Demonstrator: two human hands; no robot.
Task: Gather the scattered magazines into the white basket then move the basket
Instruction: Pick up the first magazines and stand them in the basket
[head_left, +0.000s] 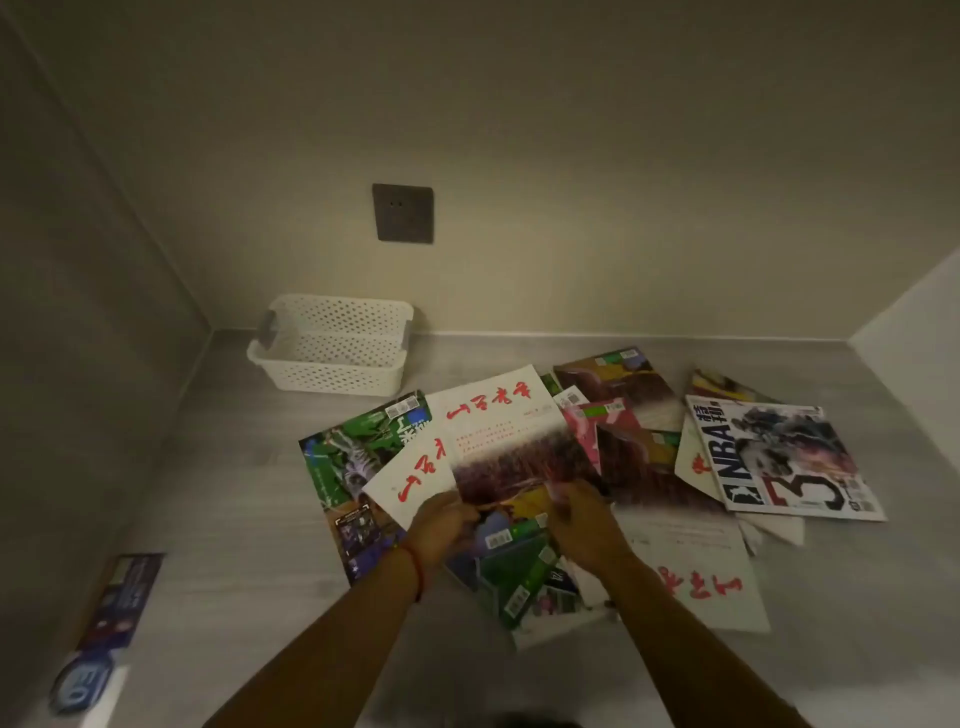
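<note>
Several magazines lie scattered and overlapping on the grey surface. My left hand (441, 525) and my right hand (584, 519) both grip the near edge of a white magazine with red script and a dark reddish picture (506, 441), which is lifted above the others. Under it are a green-covered magazine (345, 462), another white one (410, 478) and some green ones (524, 577). An NBA magazine (779, 462) lies at the right. The white perforated basket (332, 343) stands empty at the back left, by the wall, apart from both hands.
Walls close the surface in at the back, left and right. A dark wall socket plate (402, 213) sits above the basket. A blue leaflet (122, 597) and a round blue sticker (83, 680) lie at the near left. Bare surface separates basket and magazines.
</note>
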